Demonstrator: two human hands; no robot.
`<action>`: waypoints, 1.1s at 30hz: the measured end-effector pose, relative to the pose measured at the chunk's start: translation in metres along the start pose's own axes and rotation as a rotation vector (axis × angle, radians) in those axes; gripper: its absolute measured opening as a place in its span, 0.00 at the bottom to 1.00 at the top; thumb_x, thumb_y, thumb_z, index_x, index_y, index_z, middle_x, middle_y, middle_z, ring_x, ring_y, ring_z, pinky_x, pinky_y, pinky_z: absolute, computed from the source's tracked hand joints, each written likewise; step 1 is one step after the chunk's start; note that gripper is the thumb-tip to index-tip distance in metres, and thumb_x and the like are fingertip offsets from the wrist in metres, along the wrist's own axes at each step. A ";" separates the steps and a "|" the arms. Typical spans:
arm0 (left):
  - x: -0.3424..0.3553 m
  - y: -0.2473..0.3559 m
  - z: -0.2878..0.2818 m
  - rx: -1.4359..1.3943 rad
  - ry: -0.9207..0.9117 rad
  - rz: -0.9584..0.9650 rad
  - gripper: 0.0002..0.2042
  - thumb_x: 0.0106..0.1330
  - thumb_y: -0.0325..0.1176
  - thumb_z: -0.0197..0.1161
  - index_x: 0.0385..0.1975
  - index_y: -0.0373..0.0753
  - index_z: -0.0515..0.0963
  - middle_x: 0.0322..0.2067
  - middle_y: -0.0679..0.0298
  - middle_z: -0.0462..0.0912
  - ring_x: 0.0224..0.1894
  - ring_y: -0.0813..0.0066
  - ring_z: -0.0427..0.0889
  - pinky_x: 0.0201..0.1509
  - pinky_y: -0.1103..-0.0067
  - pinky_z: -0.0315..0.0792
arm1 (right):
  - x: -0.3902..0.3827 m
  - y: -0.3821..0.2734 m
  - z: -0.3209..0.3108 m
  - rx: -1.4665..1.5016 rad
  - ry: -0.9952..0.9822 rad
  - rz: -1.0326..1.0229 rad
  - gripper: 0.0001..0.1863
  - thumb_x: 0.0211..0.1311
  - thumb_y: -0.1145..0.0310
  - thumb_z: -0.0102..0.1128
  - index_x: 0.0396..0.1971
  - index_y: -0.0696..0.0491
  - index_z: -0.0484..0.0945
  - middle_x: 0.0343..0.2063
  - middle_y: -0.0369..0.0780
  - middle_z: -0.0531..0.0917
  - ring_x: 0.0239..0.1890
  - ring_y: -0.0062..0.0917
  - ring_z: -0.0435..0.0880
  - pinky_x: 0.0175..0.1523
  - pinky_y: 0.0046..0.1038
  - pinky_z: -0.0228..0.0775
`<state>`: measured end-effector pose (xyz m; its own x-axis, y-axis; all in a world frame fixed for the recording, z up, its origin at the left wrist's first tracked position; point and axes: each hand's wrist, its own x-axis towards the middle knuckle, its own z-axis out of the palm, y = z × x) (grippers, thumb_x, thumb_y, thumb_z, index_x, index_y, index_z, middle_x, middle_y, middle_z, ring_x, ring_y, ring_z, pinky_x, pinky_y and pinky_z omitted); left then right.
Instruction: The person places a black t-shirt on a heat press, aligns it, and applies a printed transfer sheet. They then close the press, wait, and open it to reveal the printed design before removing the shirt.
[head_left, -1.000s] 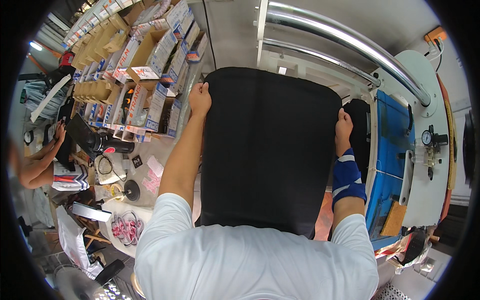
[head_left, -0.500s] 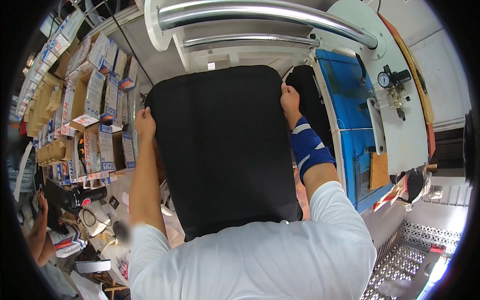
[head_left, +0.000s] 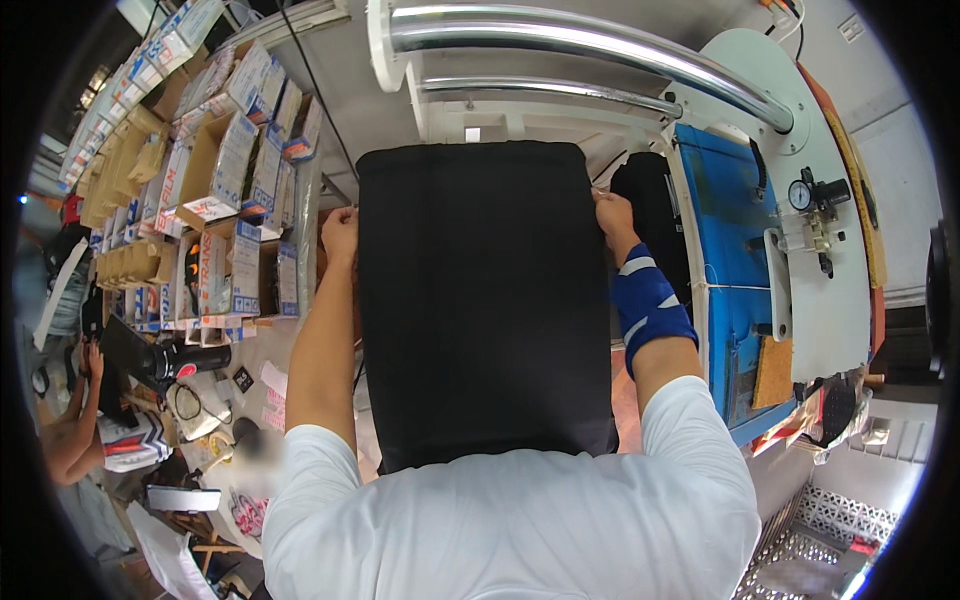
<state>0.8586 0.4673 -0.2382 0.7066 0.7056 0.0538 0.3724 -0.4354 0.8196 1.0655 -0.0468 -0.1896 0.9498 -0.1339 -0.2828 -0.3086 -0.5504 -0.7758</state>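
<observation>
The black fabric panel (head_left: 485,300) lay broad and smooth in front of the person, its far corners rounded and its near end reaching the person's white T-shirt (head_left: 510,530). The hands were well apart, one on either side of the panel: the left hand (head_left: 341,232) had its fingers closed on the left edge close to the far corner, and the right hand (head_left: 614,215) pinched the right edge at about the same level. A blue wrap with pale bands (head_left: 650,305) covered the right forearm, just beside the panel's right edge. Beyond the panel's far edge ran a thin chrome bar (head_left: 550,92), and farther beyond it a thick chrome roller (head_left: 590,42). Just to the right of the panel sat a second black piece (head_left: 650,225), its material hard to tell. Farther right of the panel stood a blue box-like housing (head_left: 730,220) with a brown board (head_left: 772,372) at its near end, then a white machine plate (head_left: 825,345) bearing a round pressure gauge (head_left: 800,194). To the left of the panel were stacked open cardboard boxes (head_left: 228,165); nearer, on that same side, were a black bottle (head_left: 200,358) and, farthest from the panel, a co-worker's hands (head_left: 93,362).
</observation>
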 end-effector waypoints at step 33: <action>-0.392 -0.063 -0.222 -0.827 -0.538 -0.582 0.12 0.76 0.43 0.68 0.45 0.40 0.83 0.31 0.78 0.80 0.32 0.87 0.75 0.39 0.82 0.71 | -0.381 0.238 -0.140 0.882 -0.369 0.243 0.14 0.79 0.63 0.61 0.50 0.59 0.84 0.47 0.40 0.88 0.51 0.25 0.86 0.60 0.28 0.77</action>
<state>0.4244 0.3418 -0.1842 0.7969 0.2621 -0.5443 0.3584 0.5202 0.7752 0.6377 -0.2418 -0.1875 0.8260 0.1858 -0.5322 -0.5636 0.2902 -0.7734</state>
